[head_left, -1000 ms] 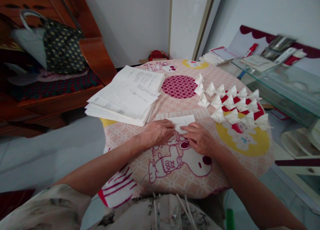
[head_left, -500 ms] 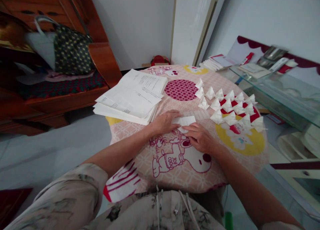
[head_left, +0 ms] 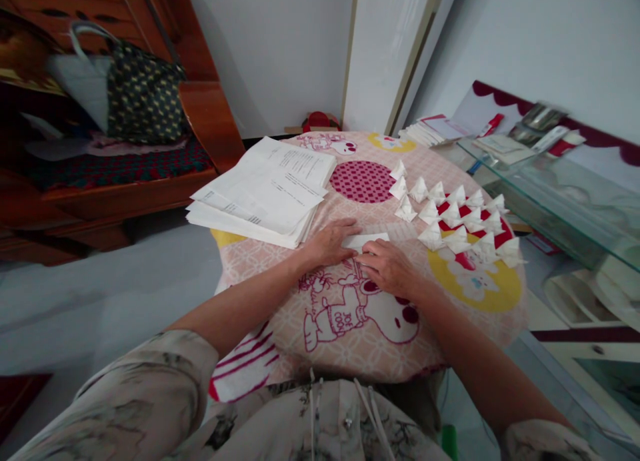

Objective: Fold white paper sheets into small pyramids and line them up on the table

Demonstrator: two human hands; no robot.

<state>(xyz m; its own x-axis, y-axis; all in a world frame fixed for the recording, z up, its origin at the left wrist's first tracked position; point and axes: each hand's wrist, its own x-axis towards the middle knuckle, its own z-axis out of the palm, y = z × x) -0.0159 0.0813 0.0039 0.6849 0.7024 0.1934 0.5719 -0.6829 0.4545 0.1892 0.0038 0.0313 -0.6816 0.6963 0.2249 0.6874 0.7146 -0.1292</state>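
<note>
A small folded piece of white paper (head_left: 369,239) lies on the cloth-covered round table (head_left: 280,301). My left hand (head_left: 333,242) presses on its left end, fingers bent together and thumb at the lower edge. My right hand (head_left: 386,266) holds its near edge, with the fingers curled and partly covering the paper. The two hands are close, almost meeting at the thumb. To the right stand several folded white paper pieces (head_left: 453,215) in rows, with pointed tops.
A stack of printed sheets (head_left: 260,194) lies at the table's left. Glass shelving (head_left: 550,194) with small items borders the right side, and papers (head_left: 430,131) rest at the back. A wooden bench (head_left: 125,187) bearing a patterned bag (head_left: 145,94) stands left.
My right hand has slid slightly left along the paper. The paper's lower flap no longer shows, and the strip looks narrower. My left hand has hardly moved.
</note>
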